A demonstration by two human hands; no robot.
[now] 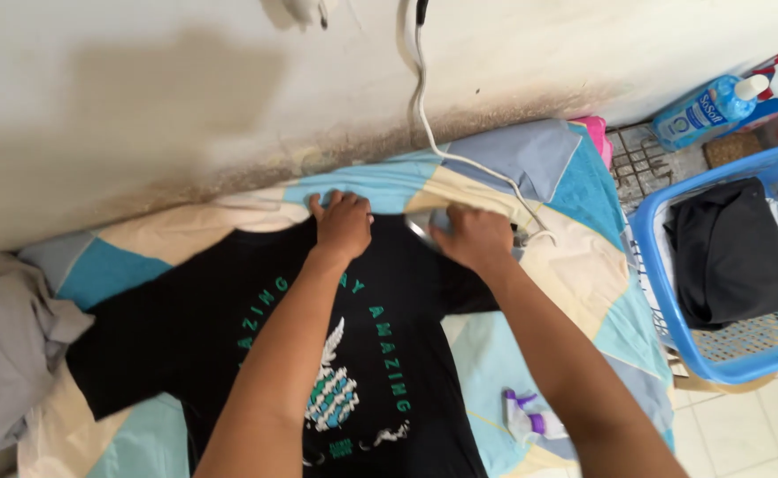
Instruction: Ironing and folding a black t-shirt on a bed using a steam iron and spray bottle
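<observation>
A: Which step?

B: Looks like pressing near the collar. Shirt (194, 327) is black with a green and white print, spread flat, print side up, on the blanket (530, 168), neck end toward the wall (141, 88).

A: Hands?

B: Left hand (344, 226) is flat, fingers spread, palm down on the neck edge. It grips nothing and only pins the cloth. Right hand (473, 237) is closed round what I take for an iron (421, 228). Only a silvery sliver shows past the knuckles, at the shirt's shoulder just beside the left hand. White cord (424, 133) runs from it up the wall.

A: What does the next move call for?

B: My read: the hands are very near each other, so the left fingers need to keep clear of the hot plate. The cord needs slack. The print probably wants a light touch.

A: Surface?

B: No table. The patchwork blanket, blue and cream, lies on the floor and butts the wall.

A: Room?

B: Wall is stained dark along the base. Grey cloth (8, 345) is heaped at the left. Blue basket (646, 265) at the right holds a black garment (730, 252). Blue bottles (703, 111) stand behind it. A small white and purple item (530, 420) lies on the blanket by the right forearm. Pale tiles (761, 434) show bottom right.
</observation>
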